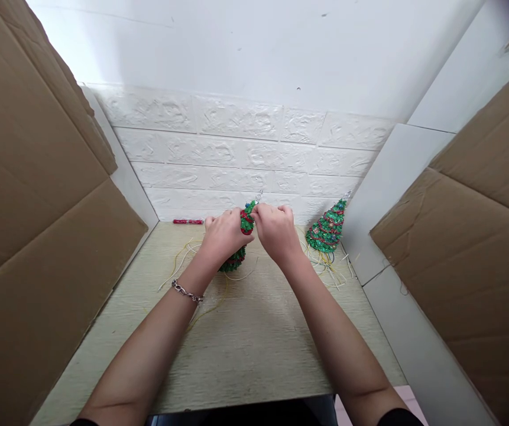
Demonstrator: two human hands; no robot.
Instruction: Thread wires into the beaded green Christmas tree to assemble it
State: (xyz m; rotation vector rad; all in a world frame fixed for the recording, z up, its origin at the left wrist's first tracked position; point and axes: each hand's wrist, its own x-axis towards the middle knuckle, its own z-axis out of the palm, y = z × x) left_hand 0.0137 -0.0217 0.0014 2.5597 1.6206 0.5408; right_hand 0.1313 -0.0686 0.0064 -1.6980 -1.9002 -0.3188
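Observation:
A small green beaded Christmas tree [235, 260] with red garland and a clear spiky tip stands tilted on the table between my hands. My left hand [226, 235] is wrapped round its upper part from the left, hiding much of its middle. At the tree's upper right side, just below the tip, my right hand [274, 229] is closed with thumb and finger pinched together; what it pinches is too small to make out. White and yellow strands lie under and around the tree.
A second beaded tree [326, 229] leans at the back right, with loose strands [331, 273] below it. A red pen [188, 222] lies by the brick-patterned wall [232, 151]. Cardboard sheets [59, 177] flank the pale table [249, 355] on both sides.

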